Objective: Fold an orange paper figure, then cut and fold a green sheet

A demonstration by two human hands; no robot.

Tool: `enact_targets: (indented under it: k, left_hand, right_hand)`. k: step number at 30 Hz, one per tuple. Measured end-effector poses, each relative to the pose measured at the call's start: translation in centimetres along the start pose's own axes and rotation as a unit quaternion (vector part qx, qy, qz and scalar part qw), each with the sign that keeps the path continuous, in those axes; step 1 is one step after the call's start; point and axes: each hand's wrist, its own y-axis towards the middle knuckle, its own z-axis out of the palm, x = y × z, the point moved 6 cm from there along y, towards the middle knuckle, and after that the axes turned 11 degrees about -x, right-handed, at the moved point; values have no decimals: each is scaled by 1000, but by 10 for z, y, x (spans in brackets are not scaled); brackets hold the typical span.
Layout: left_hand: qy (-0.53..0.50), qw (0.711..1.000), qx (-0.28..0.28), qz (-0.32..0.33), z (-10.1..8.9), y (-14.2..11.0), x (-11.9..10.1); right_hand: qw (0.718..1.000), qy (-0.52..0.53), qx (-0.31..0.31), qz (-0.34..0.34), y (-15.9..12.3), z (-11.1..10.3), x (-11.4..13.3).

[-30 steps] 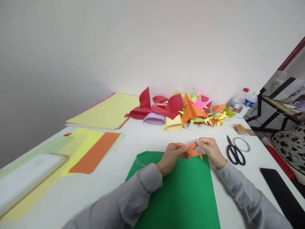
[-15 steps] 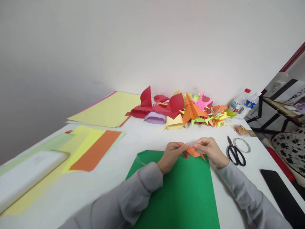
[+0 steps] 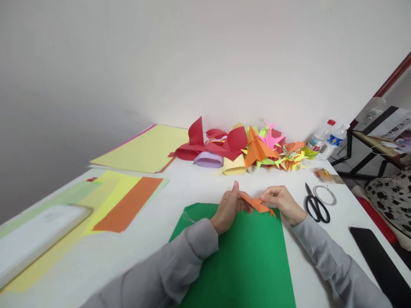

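A small piece of folded orange paper (image 3: 258, 204), with a pointed end at the left and narrow tips at the lower right, is up between my hands above the far edge of a green sheet (image 3: 247, 256). My right hand (image 3: 284, 204) pinches its upper right side between thumb and fingers. On the other side, my left hand (image 3: 229, 208) holds the pointed end on its curled fingers, the thumb sticking up clear of the paper. Part of the orange fold is hidden by my fingers.
Along the wall lie red rolled paper shapes (image 3: 189, 150) and a large orange folded piece (image 3: 257, 149). Two bottles (image 3: 334, 141), scissors (image 3: 316, 207), a tape roll (image 3: 325, 203) and a black flat object (image 3: 372, 252) are on the right. Coloured sheets (image 3: 131, 203) and a white box (image 3: 41, 235) lie left.
My left thumb has lifted off the orange paper and now points up, showing more of the paper's left end. My right hand keeps its pinch.
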Motion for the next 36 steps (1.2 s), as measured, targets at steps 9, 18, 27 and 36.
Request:
enact_targets:
  k: [9,18,27,36]
  left_hand:
    - [-9,995,-102,22,-18,8,0]
    - [-96,990,59,-79,7,-1,4]
    - [32,998,37,-28,6,-7,7]
    - [-76,996,-10,-41,-2,-1,1]
  right_hand:
    - [1000,-8,5,-11,3,-3,3]
    - [997,21,-50,-53,7,-13,8]
    - [993,16,-57,-105,2,-7,13]
    - [977,37,-188,-95,9,-27,0]
